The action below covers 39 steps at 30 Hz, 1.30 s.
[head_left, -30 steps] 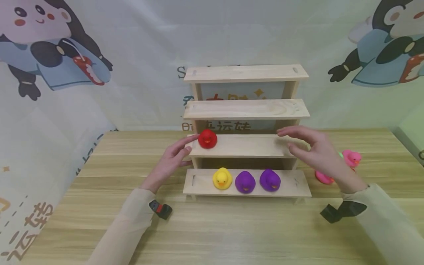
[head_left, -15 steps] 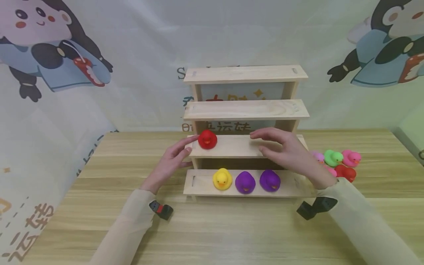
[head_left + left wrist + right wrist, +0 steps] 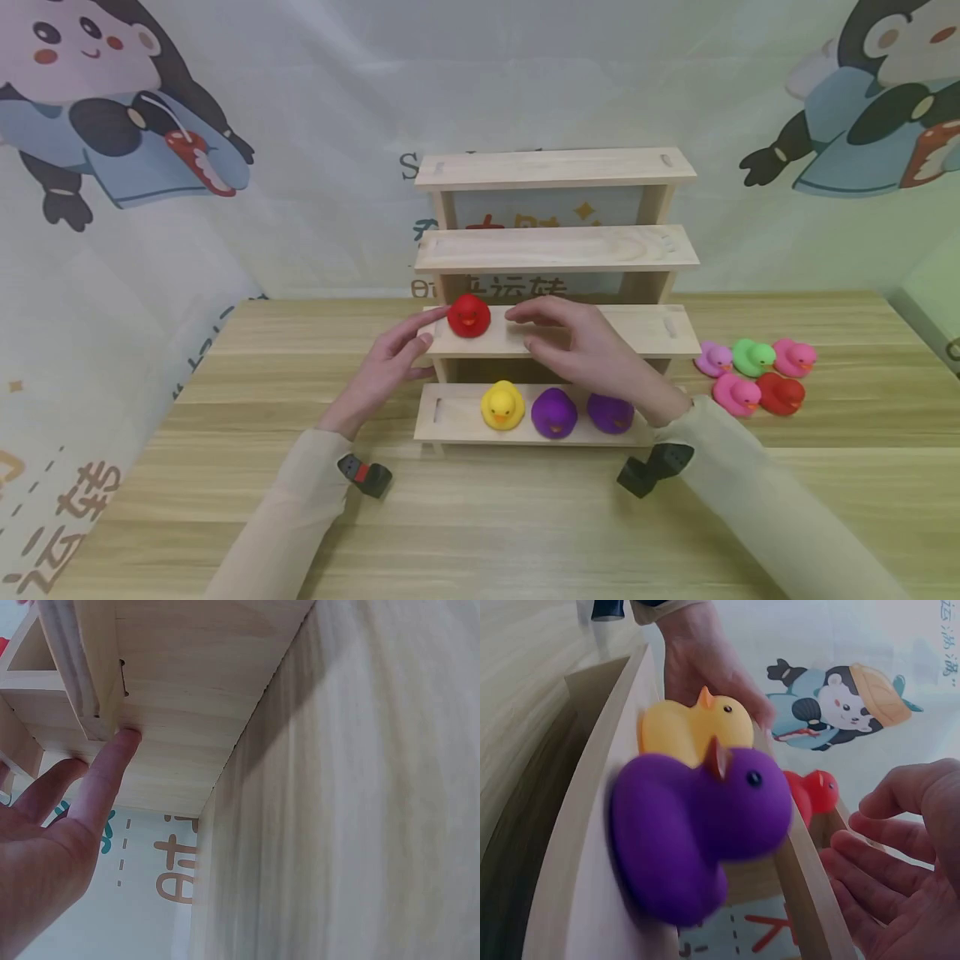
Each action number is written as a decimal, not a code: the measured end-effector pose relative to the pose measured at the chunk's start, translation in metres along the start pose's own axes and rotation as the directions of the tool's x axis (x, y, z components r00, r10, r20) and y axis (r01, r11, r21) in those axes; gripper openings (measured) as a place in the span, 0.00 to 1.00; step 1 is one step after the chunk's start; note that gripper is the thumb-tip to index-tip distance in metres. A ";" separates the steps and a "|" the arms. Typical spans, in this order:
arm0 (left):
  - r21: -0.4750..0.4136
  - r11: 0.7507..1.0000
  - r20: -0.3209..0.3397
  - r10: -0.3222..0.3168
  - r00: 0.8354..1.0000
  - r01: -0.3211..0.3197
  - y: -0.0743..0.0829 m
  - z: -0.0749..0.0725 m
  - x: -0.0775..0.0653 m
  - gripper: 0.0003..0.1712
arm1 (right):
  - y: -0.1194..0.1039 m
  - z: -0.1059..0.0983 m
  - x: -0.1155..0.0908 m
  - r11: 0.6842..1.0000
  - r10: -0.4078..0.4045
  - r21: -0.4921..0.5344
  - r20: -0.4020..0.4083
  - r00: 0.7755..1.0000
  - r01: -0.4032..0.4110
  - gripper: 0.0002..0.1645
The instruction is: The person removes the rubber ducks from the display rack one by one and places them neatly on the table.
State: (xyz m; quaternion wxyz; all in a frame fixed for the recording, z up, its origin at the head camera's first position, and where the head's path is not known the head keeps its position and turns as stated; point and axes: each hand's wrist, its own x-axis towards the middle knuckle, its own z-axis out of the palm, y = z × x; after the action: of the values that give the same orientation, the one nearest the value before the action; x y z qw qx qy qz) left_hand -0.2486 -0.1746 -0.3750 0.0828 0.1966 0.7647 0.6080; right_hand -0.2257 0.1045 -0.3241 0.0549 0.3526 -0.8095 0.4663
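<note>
A red rubber duck (image 3: 468, 317) sits near the left end of the second step up on a four-tier wooden shelf (image 3: 555, 250). My left hand (image 3: 382, 358) is at that end, its index fingertip close to the duck; in the left wrist view, extended fingers (image 3: 105, 780) touch the shelf's side. Over the same step, my right hand (image 3: 581, 337) has loosely bent fingers and nothing in them, a short gap right of the red duck. On the lowest step stand a yellow duck (image 3: 502, 406) and two purple ducks (image 3: 555, 413), one partly hidden by the right wrist.
Right of the shelf, several ducks stand grouped on the wooden table (image 3: 480, 517), among them a green duck (image 3: 753, 357) and another red duck (image 3: 782, 394). A printed cloth backdrop (image 3: 330, 100) hangs behind the shelf.
My right hand has moved left along the second step, from its right end toward the red duck, uncovering the ducks on the table. The left hand has stayed in place.
</note>
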 end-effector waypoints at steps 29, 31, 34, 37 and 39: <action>-0.005 1.000 -0.005 0.012 1.000 -0.012 0.000 -0.001 0.000 0.25 | -0.007 0.037 0.040 0.982 0.183 0.042 -0.011 0.983 -0.182 0.26; -0.005 1.000 0.002 0.014 1.000 -0.014 0.000 -0.002 0.001 0.25 | -0.007 0.037 0.040 0.983 0.181 0.038 -0.017 0.983 -0.180 0.26; -0.002 1.000 0.005 0.007 1.000 -0.007 0.000 -0.002 0.001 0.25 | -0.006 0.037 0.039 0.984 0.176 0.044 -0.021 0.984 -0.174 0.24; -0.003 1.000 0.003 -0.015 1.000 0.015 0.000 -0.001 0.000 0.25 | -0.006 0.036 0.037 0.983 0.179 0.056 -0.025 0.983 -0.178 0.23; -0.004 1.000 0.002 -0.028 1.000 0.028 0.001 0.000 0.000 0.25 | -0.007 0.036 0.036 0.981 0.188 0.064 -0.027 0.982 -0.186 0.23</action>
State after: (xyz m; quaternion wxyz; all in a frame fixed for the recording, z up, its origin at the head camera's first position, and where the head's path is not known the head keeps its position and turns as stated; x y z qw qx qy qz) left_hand -0.2485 -0.1746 -0.3743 0.0923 0.1860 0.7662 0.6081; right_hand -0.2396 0.0550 -0.3237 0.0135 0.2688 -0.8232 0.4999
